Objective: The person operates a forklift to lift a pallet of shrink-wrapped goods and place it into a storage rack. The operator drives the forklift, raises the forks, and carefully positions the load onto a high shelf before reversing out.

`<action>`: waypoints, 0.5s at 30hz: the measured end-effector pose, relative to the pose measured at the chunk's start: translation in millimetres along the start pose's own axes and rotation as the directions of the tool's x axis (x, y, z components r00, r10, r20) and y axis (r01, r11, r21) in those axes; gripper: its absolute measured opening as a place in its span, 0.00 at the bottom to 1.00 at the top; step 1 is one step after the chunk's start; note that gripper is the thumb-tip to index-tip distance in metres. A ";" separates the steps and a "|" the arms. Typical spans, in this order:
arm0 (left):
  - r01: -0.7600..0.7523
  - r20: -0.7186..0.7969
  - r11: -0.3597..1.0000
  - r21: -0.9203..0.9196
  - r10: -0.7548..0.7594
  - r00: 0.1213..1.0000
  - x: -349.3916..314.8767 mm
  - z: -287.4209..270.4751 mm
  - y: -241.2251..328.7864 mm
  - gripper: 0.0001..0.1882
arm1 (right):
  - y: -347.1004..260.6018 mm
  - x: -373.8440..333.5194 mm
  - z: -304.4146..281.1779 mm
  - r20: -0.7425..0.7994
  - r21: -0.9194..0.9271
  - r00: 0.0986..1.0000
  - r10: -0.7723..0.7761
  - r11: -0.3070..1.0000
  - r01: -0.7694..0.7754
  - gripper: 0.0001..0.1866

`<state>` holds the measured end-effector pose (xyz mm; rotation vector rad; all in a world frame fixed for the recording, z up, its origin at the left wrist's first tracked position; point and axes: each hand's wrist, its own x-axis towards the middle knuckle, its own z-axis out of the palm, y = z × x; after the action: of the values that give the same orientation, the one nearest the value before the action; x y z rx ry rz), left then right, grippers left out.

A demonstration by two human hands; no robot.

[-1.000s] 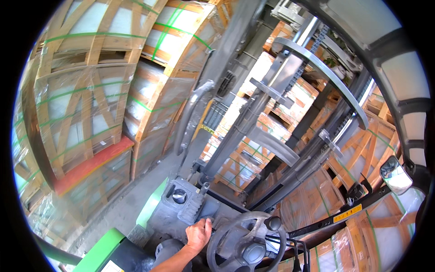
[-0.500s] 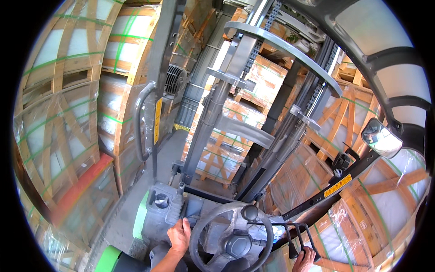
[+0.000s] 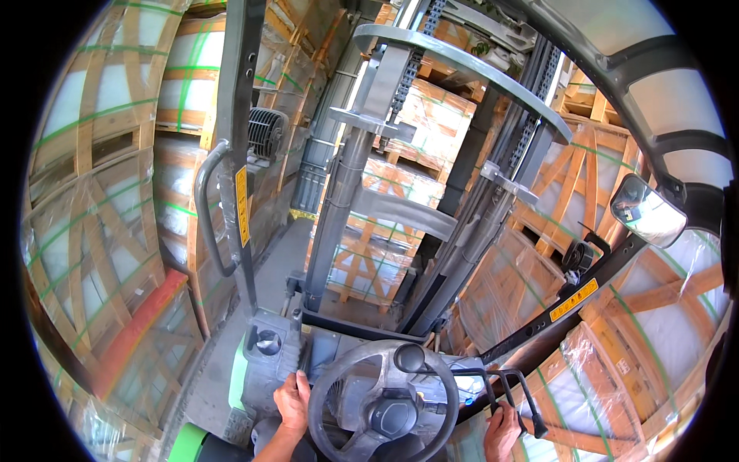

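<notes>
The left hand [image 3: 292, 402] grips the rim of the forklift steering wheel [image 3: 382, 400], low and centre; the right hand [image 3: 502, 431] closes around a control lever [image 3: 514, 396]. Steer gently, judging by the wrapped crates [image 3: 385, 231] close beyond the mast [image 3: 346, 192]

Wrapped crates [image 3: 92, 231]: stacked left, wooden frames over white plastic-wrapped loads with green straps. More crates [image 3: 385, 231] ahead behind the mast, and right [image 3: 654, 339]. Yellow label [image 3: 242, 206]: narrow, upright, on left pillar. Yellow label [image 3: 573, 299]: oblong, on right pillar.
</notes>
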<state>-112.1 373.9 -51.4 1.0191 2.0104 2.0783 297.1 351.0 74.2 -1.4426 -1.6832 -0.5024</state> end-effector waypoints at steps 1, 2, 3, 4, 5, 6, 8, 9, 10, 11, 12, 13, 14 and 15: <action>0.017 0.007 1.000 -0.003 -0.017 1.000 -0.4 -2.7 4.6 0.20 | 0.5 7.5 3.1 -0.017 0.013 0.999 0.042 0.999 -0.042 0.10; 0.035 0.013 0.999 -0.005 -0.035 0.999 -1.0 -3.9 7.1 0.20 | -0.8 13.8 5.1 -0.006 0.013 0.999 0.047 0.999 -0.047 0.10; 0.023 0.010 1.000 -0.001 -0.023 1.000 -1.2 -3.8 5.9 0.20 | -2.3 19.6 6.7 0.005 0.012 0.999 0.052 0.999 -0.052 0.10; 0.011 0.003 1.000 -0.001 -0.011 1.000 -0.2 -3.9 4.1 0.20 | -4.0 25.3 7.1 0.014 0.012 0.998 0.054 0.998 -0.054 0.10; 0.001 0.000 1.000 -0.003 -0.001 1.000 0.2 -3.4 3.9 0.20 | -5.6 27.7 6.5 0.011 0.025 0.997 0.072 0.997 -0.072 0.10; 0.010 0.005 1.000 -0.014 -0.010 1.000 0.1 -3.2 5.2 0.20 | -6.8 29.7 6.1 0.009 0.015 0.998 0.070 0.997 -0.070 0.10; 0.028 0.014 0.999 -0.037 -0.028 1.000 0.2 -4.7 9.6 0.20 | -8.8 33.4 5.4 0.004 -0.002 0.998 0.065 0.998 -0.065 0.10; 0.024 0.011 0.999 -0.035 -0.024 1.000 -0.2 -3.8 7.8 0.20 | -9.5 35.3 5.6 0.001 -0.004 0.998 0.068 0.998 -0.068 0.10; 0.020 0.008 0.999 -0.033 -0.020 1.000 -0.4 -2.5 4.3 0.20 | -10.0 37.0 6.2 -0.002 -0.007 0.997 0.071 0.997 -0.071 0.10; 0.017 0.003 0.999 -0.032 -0.017 1.000 0.0 -1.8 3.3 0.20 | -11.6 39.8 6.4 -0.005 -0.009 0.997 0.073 0.997 -0.073 0.10; 0.020 0.008 0.999 -0.028 -0.020 1.000 0.0 -1.9 3.6 0.20 | -14.5 43.1 5.8 -0.006 -0.006 0.997 0.073 0.997 -0.073 0.10; 0.024 0.014 0.999 -0.024 -0.023 1.000 0.0 -2.8 5.2 0.20 | -18.3 46.5 4.6 -0.006 -0.004 0.997 0.074 0.997 -0.074 0.10; 0.027 0.016 0.999 -0.021 -0.027 1.000 0.3 -3.5 6.2 0.20 | -22.2 50.2 3.8 -0.006 0.000 0.997 0.073 0.997 -0.073 0.10; 0.028 0.020 0.999 -0.022 -0.027 0.999 0.4 -3.6 5.9 0.20 | -25.9 53.9 3.2 -0.021 -0.009 0.999 0.050 0.999 -0.051 0.10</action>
<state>-111.9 370.2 -45.6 0.9984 1.9763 2.0643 272.5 379.4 120.9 -1.4784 -1.6261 -0.4967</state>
